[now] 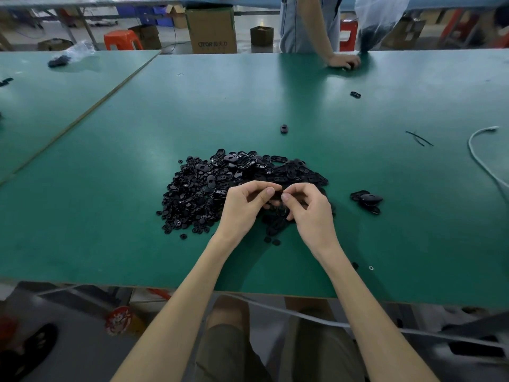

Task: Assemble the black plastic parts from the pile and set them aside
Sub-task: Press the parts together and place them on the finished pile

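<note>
Hands: two, the left hand [245, 206] and right hand [309, 209] meet at frame centre, fingers curled, pinching one small black part [276, 202] that is mostly hidden.
Pile [220, 186]: one heap at centre, partly under the hands; too many pieces to count.
Set-aside cluster [367, 201]: one, right of centre.
Stray pieces: two, the nearer stray [284, 129] and farther stray [355, 94], above the pile.
Table [110, 216]: green.

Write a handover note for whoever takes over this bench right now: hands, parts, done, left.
Left hand and right hand: fingers curled, together pinching a small black plastic part, mostly hidden, above the large pile of loose black plastic parts on the green table.
Done: small cluster of black pieces, likely finished, lying right of the pile.
Left: nearly the whole pile.
</note>
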